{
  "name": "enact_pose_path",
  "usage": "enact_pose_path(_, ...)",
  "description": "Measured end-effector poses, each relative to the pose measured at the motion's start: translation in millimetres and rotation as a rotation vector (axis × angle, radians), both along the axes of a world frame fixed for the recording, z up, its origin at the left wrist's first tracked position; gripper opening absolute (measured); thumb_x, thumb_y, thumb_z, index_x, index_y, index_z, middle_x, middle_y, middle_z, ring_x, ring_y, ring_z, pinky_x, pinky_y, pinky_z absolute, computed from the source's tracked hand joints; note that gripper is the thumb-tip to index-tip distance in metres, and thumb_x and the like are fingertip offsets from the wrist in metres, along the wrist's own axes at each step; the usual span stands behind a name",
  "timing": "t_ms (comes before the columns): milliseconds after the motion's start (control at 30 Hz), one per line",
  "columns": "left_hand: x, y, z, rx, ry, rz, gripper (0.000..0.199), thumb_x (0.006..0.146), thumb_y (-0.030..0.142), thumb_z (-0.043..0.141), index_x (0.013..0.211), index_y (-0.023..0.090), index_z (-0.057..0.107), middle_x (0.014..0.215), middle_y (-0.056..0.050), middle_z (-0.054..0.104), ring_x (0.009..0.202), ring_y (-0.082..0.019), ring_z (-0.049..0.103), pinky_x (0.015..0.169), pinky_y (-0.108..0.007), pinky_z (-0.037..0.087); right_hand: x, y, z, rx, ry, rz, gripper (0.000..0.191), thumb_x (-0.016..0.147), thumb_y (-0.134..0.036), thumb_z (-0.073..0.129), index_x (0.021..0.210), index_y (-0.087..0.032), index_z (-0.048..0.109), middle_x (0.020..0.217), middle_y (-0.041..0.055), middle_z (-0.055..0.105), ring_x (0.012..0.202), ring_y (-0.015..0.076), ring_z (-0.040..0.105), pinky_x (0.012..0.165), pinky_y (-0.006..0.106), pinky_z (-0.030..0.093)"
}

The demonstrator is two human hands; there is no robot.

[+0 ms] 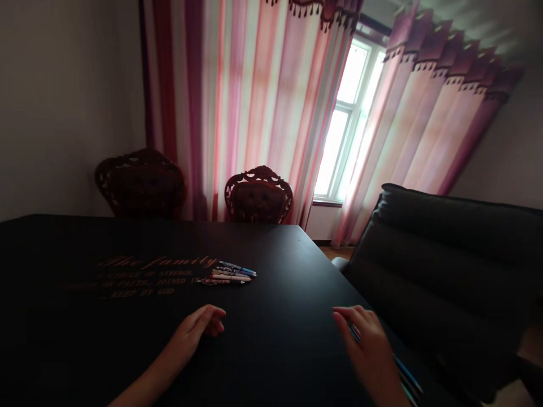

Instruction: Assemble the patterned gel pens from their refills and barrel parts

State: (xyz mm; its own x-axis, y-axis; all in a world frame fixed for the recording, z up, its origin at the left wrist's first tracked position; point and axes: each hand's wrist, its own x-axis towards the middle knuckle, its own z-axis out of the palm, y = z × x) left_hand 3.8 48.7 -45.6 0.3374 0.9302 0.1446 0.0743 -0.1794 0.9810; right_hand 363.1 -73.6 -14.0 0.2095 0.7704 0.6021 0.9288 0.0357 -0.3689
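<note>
At the lower right, nearest the viewer, slim blue and pale green pens (408, 374) are partly covered by the right hand (368, 342). Its thumb and fingertips are brought close together, and another bit of blue is seen between them; whether the pens are pinched or merely lie beneath the palm cannot be told. Across from it, the left hand (203, 323) is held over the smooth black rectangular tabletop (280, 339), its fingers loosely curled, with nothing seen in them; whether the table is touched cannot be told.

Just beyond the left hand, a small pile of slim pens with blue, white and patterned barrels (233, 275) is laid roughly side by side, some overlapping. For good handling, a single barrel is probably best pinched near its middle by thumb and forefinger, with the neighbours steadied by the other hand, since round barrels are apt to roll. Pens near the table's edge would best be kept turned inward.

Left of the pile, gold decorative lettering (156, 262) is printed on the black surface. To the right, a padded black armchair (441, 271) is placed beside the table. Farther off, two carved dark-red wooden chairs (258, 198) are backed by striped pink and purple curtains (254, 102), and a white-framed window (345, 118) is left partly uncovered.
</note>
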Motion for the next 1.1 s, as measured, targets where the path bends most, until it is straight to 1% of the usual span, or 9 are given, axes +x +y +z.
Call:
enact_pose_path(133, 0, -1, -5.3, 0.040, 0.013, -0.014, 0.055, 0.090, 0.065, 0.041, 0.092, 0.018, 0.070, 0.072, -0.005, 0.071, 0.070, -0.021, 0.063, 0.070, -0.032, 0.049, -94, 67, 8.7, -0.165, -0.110, 0.288, 0.024, 0.091, -0.030, 0.053, 0.111, -0.026, 0.065, 0.103, 0.0080, 0.065, 0.098, 0.0281, 0.057, 0.090, 0.042, 0.043)
enact_pose_path(333, 2, -3, -5.8, 0.083, 0.052, 0.001, 0.059, 0.089, 0.068, 0.037, 0.090, 0.018, 0.068, 0.070, -0.005, 0.069, 0.068, -0.021, 0.063, 0.070, -0.032, 0.049, -165, 135, -17.8, -0.216, -0.218, 0.339, 0.054, 0.084, -0.024, 0.062, 0.137, -0.029, 0.049, 0.135, 0.0112, 0.052, 0.122, 0.0347, 0.046, 0.100, 0.049, 0.038)
enact_pose_path(467, 3, -3, -9.7, 0.110, 0.069, 0.013, 0.054, 0.093, 0.063, 0.036, 0.090, 0.020, 0.068, 0.071, -0.005, 0.068, 0.069, -0.021, 0.063, 0.070, -0.031, 0.049, -176, 153, -30.0, -0.171, -0.205, 0.311, 0.039, 0.085, -0.023, 0.061, 0.123, -0.027, 0.059, 0.140, 0.0109, 0.049, 0.128, 0.0365, 0.039, 0.103, 0.051, 0.034)
enact_pose_path(667, 4, -4, -12.7, 0.164, 0.124, 0.039, 0.043, 0.099, 0.048, 0.035, 0.091, 0.020, 0.067, 0.072, -0.003, 0.068, 0.069, -0.019, 0.063, 0.069, -0.029, 0.049, -177, 152, -32.3, -0.141, -0.139, 0.336, 0.019, 0.083, -0.019, 0.063, 0.101, -0.025, 0.063, 0.120, 0.0076, 0.059, 0.115, 0.0300, 0.048, 0.097, 0.043, 0.037)
enact_pose_path(800, -5, -6, -7.5, 0.387, 0.268, 0.214, 0.020, 0.094, 0.032, 0.049, 0.105, 0.024, 0.064, 0.102, -0.005, 0.070, 0.099, -0.023, 0.063, 0.090, -0.036, 0.047, -178, 147, -29.6, -0.173, -0.075, 0.387, 0.006, 0.087, -0.019, 0.059, 0.086, -0.024, 0.062, 0.103, 0.0034, 0.064, 0.105, 0.0256, 0.053, 0.091, 0.038, 0.036)
enact_pose_path(867, -12, -6, -3.2, 0.546, 0.406, 0.318, 0.028, 0.087, 0.021, 0.058, 0.114, 0.028, 0.062, 0.121, -0.005, 0.064, 0.117, -0.027, 0.055, 0.101, -0.042, 0.038, -178, 142, -30.3, -0.202, 0.005, 0.401, 0.016, 0.093, -0.024, 0.051, 0.080, -0.022, 0.061, 0.093, 0.0030, 0.066, 0.097, 0.0238, 0.056, 0.086, 0.036, 0.036)
enact_pose_path(933, -16, -5, 1.4, 0.619, 0.539, 0.348, 0.042, 0.082, 0.013, 0.061, 0.119, 0.034, 0.059, 0.126, -0.002, 0.062, 0.121, -0.027, 0.053, 0.101, -0.045, 0.034, -175, 135, -33.2, -0.267, 0.130, 0.416, 0.034, 0.098, -0.033, 0.040, 0.073, -0.020, 0.059, 0.080, 0.0034, 0.066, 0.084, 0.0218, 0.058, 0.078, 0.033, 0.038)
enact_pose_path(1000, -17, -6, 5.6, 0.615, 0.626, 0.304, 0.042, 0.081, 0.011, 0.063, 0.115, 0.036, 0.060, 0.118, 0.001, 0.066, 0.113, -0.025, 0.058, 0.097, -0.046, 0.033, -172, 128, -37.4, -0.353, 0.285, 0.463, 0.048, 0.100, -0.042, 0.032, 0.067, -0.019, 0.058, 0.066, 0.0027, 0.062, 0.069, 0.0188, 0.058, 0.067, 0.029, 0.038)
enact_pose_path(1100, -14, -8, 9.9, 0.592, 0.683, 0.187, 0.018, 0.087, 0.019, 0.063, 0.098, 0.034, 0.065, 0.096, 0.005, 0.071, 0.096, -0.021, 0.063, 0.093, -0.044, 0.029, -165, 118, -40.7, -0.464, 0.469, 0.517, 0.058, 0.098, -0.053, 0.028, 0.060, -0.019, 0.055, 0.051, -0.0006, 0.051, 0.052, 0.0147, 0.051, 0.055, 0.025, 0.035)
